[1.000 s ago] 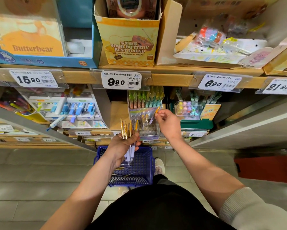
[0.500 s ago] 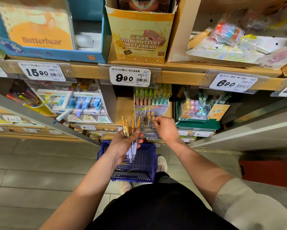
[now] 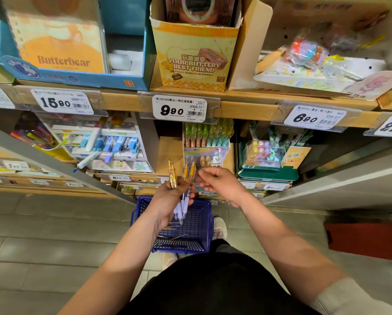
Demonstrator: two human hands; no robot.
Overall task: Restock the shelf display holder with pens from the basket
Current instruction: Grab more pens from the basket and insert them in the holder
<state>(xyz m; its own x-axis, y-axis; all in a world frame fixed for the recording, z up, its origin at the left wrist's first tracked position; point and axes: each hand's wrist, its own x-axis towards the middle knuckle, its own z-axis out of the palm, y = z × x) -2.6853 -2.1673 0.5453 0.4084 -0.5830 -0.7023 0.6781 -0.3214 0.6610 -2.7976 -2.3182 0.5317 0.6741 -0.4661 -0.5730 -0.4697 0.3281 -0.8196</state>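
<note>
Half a second ago the right hand [image 3: 222, 185] was at the clear display holder [image 3: 205, 155] on the lower shelf. It has now drawn back, fingers loosely curled and apparently empty, just right of the pens [image 3: 173, 178] that the left hand [image 3: 167, 201] grips upright. One pen seems delivered and another pick looks next. A few remain in the blue basket [image 3: 202, 226] nearer on the floor.
</note>
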